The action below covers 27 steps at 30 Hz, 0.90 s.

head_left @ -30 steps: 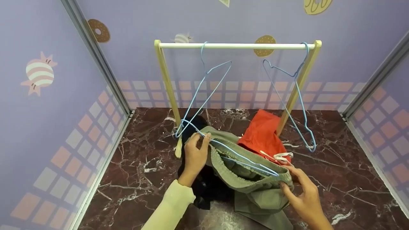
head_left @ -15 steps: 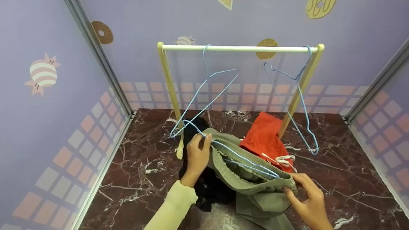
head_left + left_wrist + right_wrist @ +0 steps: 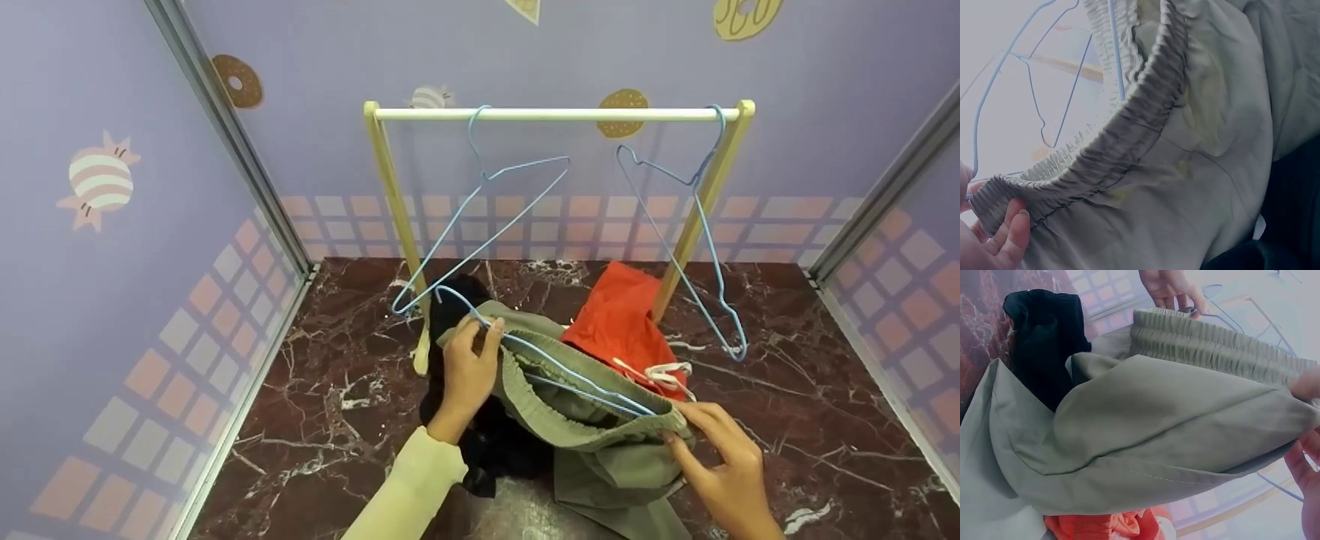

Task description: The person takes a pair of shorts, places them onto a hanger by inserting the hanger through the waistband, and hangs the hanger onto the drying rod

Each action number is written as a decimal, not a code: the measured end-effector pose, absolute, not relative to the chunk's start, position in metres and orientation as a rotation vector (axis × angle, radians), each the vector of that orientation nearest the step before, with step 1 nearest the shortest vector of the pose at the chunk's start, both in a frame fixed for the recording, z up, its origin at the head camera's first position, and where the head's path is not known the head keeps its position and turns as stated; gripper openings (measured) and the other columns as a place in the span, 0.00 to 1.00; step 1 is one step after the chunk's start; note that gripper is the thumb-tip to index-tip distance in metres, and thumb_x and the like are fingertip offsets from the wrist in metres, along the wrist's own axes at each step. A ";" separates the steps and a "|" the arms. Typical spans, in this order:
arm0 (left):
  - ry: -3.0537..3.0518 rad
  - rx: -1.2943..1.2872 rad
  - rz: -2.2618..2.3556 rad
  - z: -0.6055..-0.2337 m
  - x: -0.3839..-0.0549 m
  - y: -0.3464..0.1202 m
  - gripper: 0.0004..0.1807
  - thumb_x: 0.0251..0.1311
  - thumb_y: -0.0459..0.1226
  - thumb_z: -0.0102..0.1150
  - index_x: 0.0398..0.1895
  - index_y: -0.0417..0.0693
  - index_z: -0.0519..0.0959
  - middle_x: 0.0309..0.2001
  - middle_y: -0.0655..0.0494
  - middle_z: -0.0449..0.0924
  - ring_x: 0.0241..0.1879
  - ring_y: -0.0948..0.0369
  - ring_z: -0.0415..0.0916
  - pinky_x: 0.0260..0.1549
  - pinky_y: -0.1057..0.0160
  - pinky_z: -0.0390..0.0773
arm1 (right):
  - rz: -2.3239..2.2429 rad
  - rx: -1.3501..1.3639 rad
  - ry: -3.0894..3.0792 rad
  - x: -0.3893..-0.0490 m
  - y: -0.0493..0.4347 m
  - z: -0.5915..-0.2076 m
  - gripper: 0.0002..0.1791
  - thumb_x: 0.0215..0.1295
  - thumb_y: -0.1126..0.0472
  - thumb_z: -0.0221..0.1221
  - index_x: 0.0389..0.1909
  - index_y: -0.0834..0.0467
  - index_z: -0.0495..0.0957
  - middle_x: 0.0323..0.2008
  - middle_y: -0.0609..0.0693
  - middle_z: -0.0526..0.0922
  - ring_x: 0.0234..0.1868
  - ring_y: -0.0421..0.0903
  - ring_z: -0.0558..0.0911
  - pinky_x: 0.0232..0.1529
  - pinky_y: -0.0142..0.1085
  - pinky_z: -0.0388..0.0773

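Holding the green garment (image 3: 622,472) by both ends of its elastic waistband (image 3: 577,437), you have its mouth spread wide between your two sets of fingers. Your left hand (image 3: 469,371) is nearly closed, thumb and fingertips pinching at the left end, where the held hanger (image 3: 574,373) passes. Your right hand (image 3: 724,457) pinches the opposite end, thumb on the near side, fingers behind, with little gap between them. Likely purpose: the left grip steadies wire and cloth together, while the right grip keeps the band stretched and the mouth from collapsing.

The hanger's hook projects past your left fingertips, outside the cloth; its long wires run inside the opening, one end lying just short of your right fingers. The lower cloth droops in folds below the grips.

Edges and room: just beyond your left fingertips, the left hanging hanger (image 3: 486,178) dips close to the hook, so snagging seems possible. The right hanging hanger (image 3: 694,182) is beyond your right fingers, more apart. Behind the waistband lies the red garment (image 3: 626,322); a black garment (image 3: 502,442) lies under your left wrist. Bare marbled surface (image 3: 337,360) left of your left fingers offers sideways room.
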<state>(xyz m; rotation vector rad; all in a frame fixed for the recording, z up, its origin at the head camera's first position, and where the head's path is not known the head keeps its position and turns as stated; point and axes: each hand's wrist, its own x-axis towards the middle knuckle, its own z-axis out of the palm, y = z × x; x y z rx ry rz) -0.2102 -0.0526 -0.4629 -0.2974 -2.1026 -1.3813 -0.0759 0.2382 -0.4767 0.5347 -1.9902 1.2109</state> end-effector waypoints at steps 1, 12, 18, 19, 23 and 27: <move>-2.096 -0.313 -1.380 -0.462 -0.210 -0.052 0.12 0.66 0.43 0.58 0.29 0.45 0.81 0.31 0.54 0.78 0.31 0.62 0.74 0.34 0.65 0.75 | 1.199 0.531 -1.991 -0.077 0.238 -0.475 0.29 0.36 0.87 0.65 0.46 0.70 0.81 0.41 0.55 0.82 0.41 0.36 0.79 0.42 0.20 0.72; -2.122 -0.306 -1.349 -0.461 -0.211 -0.050 0.12 0.66 0.43 0.58 0.30 0.45 0.80 0.32 0.55 0.79 0.31 0.62 0.75 0.34 0.65 0.75 | 1.208 0.603 -1.940 -0.072 0.225 -0.447 0.26 0.37 0.87 0.65 0.44 0.73 0.81 0.38 0.58 0.82 0.41 0.37 0.80 0.43 0.20 0.73; -2.128 -0.321 -1.349 -0.463 -0.212 -0.049 0.11 0.66 0.42 0.58 0.29 0.46 0.80 0.30 0.55 0.77 0.30 0.63 0.73 0.33 0.66 0.74 | 1.244 0.665 -1.933 -0.071 0.222 -0.442 0.24 0.36 0.86 0.66 0.42 0.73 0.81 0.37 0.58 0.82 0.41 0.39 0.81 0.45 0.21 0.74; -2.131 -0.322 -1.346 -0.463 -0.212 -0.049 0.11 0.66 0.42 0.58 0.30 0.46 0.80 0.30 0.55 0.77 0.30 0.63 0.73 0.33 0.66 0.74 | 1.242 0.671 -1.938 -0.071 0.222 -0.441 0.24 0.36 0.86 0.66 0.41 0.72 0.82 0.37 0.58 0.82 0.41 0.39 0.81 0.45 0.21 0.74; -2.148 -0.325 -1.354 -0.462 -0.210 -0.047 0.11 0.65 0.44 0.59 0.30 0.47 0.80 0.30 0.56 0.77 0.31 0.64 0.73 0.33 0.66 0.74 | 1.212 0.656 -1.982 -0.072 0.221 -0.440 0.26 0.35 0.86 0.67 0.41 0.70 0.82 0.37 0.58 0.82 0.42 0.38 0.81 0.45 0.20 0.74; -2.173 -0.339 -1.361 -0.460 -0.206 -0.043 0.12 0.65 0.45 0.59 0.30 0.47 0.80 0.30 0.56 0.77 0.30 0.64 0.73 0.33 0.67 0.75 | 1.165 0.630 -2.024 -0.072 0.220 -0.439 0.28 0.33 0.87 0.67 0.41 0.67 0.83 0.36 0.57 0.82 0.39 0.37 0.81 0.40 0.19 0.75</move>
